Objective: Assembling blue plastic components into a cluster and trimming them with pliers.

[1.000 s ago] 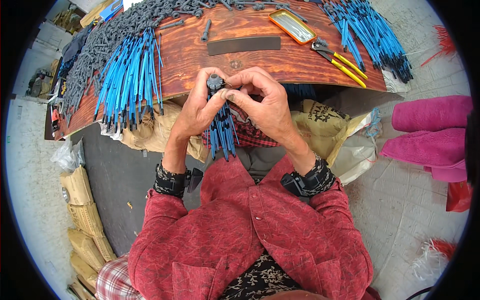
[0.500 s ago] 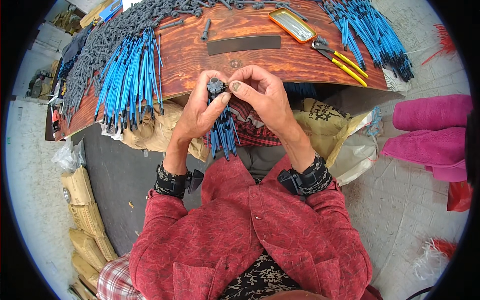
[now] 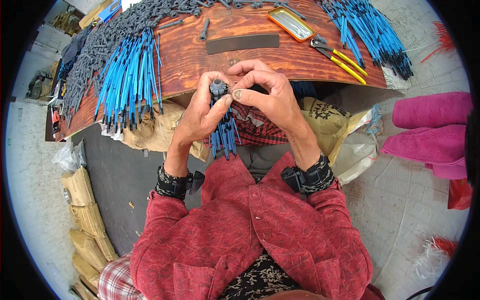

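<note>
My left hand (image 3: pixel 200 117) is wrapped round a dark grey ribbed plastic fitting (image 3: pixel 218 87) with a round hole in its top. Below it hangs a bunch of thin blue rods with black tips (image 3: pixel 225 137); the fingers hide how they join. At the fitting's right side, my right hand (image 3: pixel 275 97) has thumb and index finger pinched together. What lies in that pinch is too small to make out, perhaps a thin wire end. Both hands are just off the near edge of the wooden table (image 3: pixel 185 67), above my lap.
Grey plastic fittings (image 3: pixel 107 55) are heaped at the table's left, beside blue rods (image 3: pixel 131 82). A dark flat strip (image 3: pixel 242 44), an orange-rimmed tin (image 3: pixel 291 24) holding thin pins and yellow-handled pliers (image 3: pixel 345 65) lie farther back. More blue rods (image 3: pixel 372 35) fill the far right.
My right hand has shifted slightly right and its other fingers have lifted, the pinch staying beside the fitting. The fitting in my left hand has moved slightly right.
</note>
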